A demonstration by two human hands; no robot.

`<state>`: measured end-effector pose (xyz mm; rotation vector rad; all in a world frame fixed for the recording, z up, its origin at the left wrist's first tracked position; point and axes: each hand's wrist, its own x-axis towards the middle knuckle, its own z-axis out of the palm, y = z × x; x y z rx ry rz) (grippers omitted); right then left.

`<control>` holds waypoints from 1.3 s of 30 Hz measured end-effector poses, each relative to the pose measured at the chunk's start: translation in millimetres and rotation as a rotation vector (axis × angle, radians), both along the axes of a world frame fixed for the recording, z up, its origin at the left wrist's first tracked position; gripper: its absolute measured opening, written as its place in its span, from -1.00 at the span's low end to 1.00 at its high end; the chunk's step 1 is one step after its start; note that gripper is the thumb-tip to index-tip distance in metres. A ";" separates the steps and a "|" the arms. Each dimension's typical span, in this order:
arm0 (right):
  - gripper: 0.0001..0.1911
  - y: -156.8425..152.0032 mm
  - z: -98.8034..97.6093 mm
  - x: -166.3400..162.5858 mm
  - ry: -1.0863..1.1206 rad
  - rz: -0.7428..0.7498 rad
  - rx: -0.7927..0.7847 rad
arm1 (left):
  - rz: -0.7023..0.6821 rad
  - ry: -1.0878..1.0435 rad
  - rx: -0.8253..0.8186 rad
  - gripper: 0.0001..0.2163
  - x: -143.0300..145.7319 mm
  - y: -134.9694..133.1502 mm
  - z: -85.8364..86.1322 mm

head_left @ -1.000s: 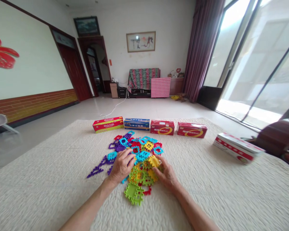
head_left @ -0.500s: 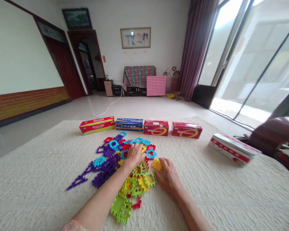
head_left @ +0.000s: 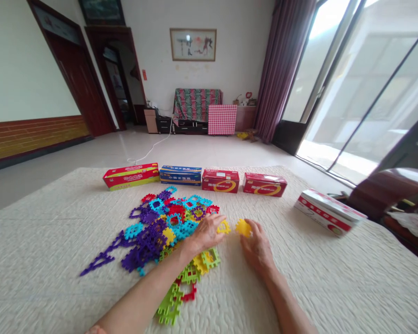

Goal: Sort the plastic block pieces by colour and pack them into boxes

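The left hand (head_left: 206, 234) lies palm down on the right edge of a pile of coloured plastic tiles (head_left: 162, 227), its fingertips touching a yellow open-frame tile (head_left: 224, 227), nothing clasped. Just beside it, the right hand (head_left: 257, 248) pinches a solid yellow tile (head_left: 243, 227) at its fingertips, on the cream quilted cover (head_left: 334, 283). Four boxes (head_left: 220, 180) stand in a row beyond the pile.

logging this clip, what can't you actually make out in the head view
- Left hand: its fingers cover part of a yellow tile; grip unclear.
- Right hand: fingertips hide the near edge of the solid yellow tile.
- Print on the four boxes: too small to read.
- Tiles beneath the pile: overlapped.
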<state>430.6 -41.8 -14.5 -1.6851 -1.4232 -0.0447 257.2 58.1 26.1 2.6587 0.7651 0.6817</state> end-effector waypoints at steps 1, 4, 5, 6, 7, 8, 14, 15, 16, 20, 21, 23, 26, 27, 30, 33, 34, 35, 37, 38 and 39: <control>-0.53 -0.9 -0.8 8.2 -0.012 -0.029 0.005 | -0.018 0.000 -0.009 -0.52 5.2 -0.6 -1.6; -0.54 -1.7 -5.6 30.1 -0.054 -0.101 0.029 | -0.058 0.000 -0.031 -0.53 25.6 1.2 -3.5; -0.54 -1.2 -7.9 36.3 -0.063 -0.119 0.035 | -0.067 0.002 -0.038 -0.53 34.4 2.5 -3.5; -0.54 -0.2 -10.5 42.3 -0.067 -0.135 0.040 | -0.071 0.001 -0.044 -0.53 43.9 3.8 -3.7; -0.53 1.5 -13.1 48.3 -0.067 -0.151 0.040 | -0.067 -0.003 -0.053 -0.53 54.0 4.9 -4.2; -0.53 3.8 -15.3 54.5 -0.068 -0.161 0.031 | -0.057 -0.011 -0.066 -0.53 64.4 5.7 -5.4; -0.57 24.9 -13.4 102.1 -0.144 -0.052 -0.058 | 0.036 -0.113 -0.173 -0.53 118.4 2.4 -26.0; -0.57 26.7 -11.4 109.5 -0.150 -0.042 -0.060 | 0.040 -0.143 -0.183 -0.51 124.9 1.8 -29.3; -0.56 27.3 -9.3 115.4 -0.153 -0.038 -0.064 | 0.039 -0.173 -0.193 -0.48 130.2 1.6 -31.6; -0.47 19.1 -2.8 116.8 -0.189 0.035 -0.022 | 0.007 -0.221 -0.195 -0.41 132.6 6.2 -24.7; -0.46 16.4 -1.7 111.8 -0.218 0.076 -0.010 | -0.013 -0.214 -0.175 -0.42 126.7 8.7 -18.8; -0.48 13.2 0.0 99.3 -0.296 0.127 -0.025 | -0.072 -0.187 -0.111 -0.46 106.6 14.5 -3.4; -0.53 17.0 -0.1 84.6 -0.409 0.116 -0.137 | -0.063 -0.146 -0.021 -0.54 59.0 24.8 21.0; -0.54 20.2 -0.8 82.2 -0.439 0.117 -0.174 | -0.032 -0.141 -0.004 -0.56 39.6 28.9 27.7; -0.59 29.8 -2.3 81.2 -0.503 0.138 -0.234 | 0.113 -0.148 0.033 -0.62 -26.0 44.8 40.9; -0.62 32.6 -0.6 85.5 -0.544 0.140 -0.209 | 0.340 -0.147 0.094 -0.68 -94.5 63.7 42.3; -0.61 32.1 0.7 87.4 -0.552 0.125 -0.184 | 0.410 -0.126 0.097 -0.70 -114.9 69.1 40.3; -0.60 31.3 2.1 89.1 -0.558 0.101 -0.156 | 0.463 -0.093 0.099 -0.71 -132.9 73.4 37.5; -0.57 30.3 5.3 90.7 -0.565 0.012 -0.095 | 0.495 -0.014 0.114 -0.75 -159.5 77.4 30.2; -0.56 30.2 7.2 89.3 -0.565 -0.034 -0.066 | 0.494 0.029 0.117 -0.77 -167.9 77.1 26.4; -0.56 30.5 9.5 85.6 -0.564 -0.057 -0.038 | 0.489 0.071 0.118 -0.78 -173.1 75.5 22.6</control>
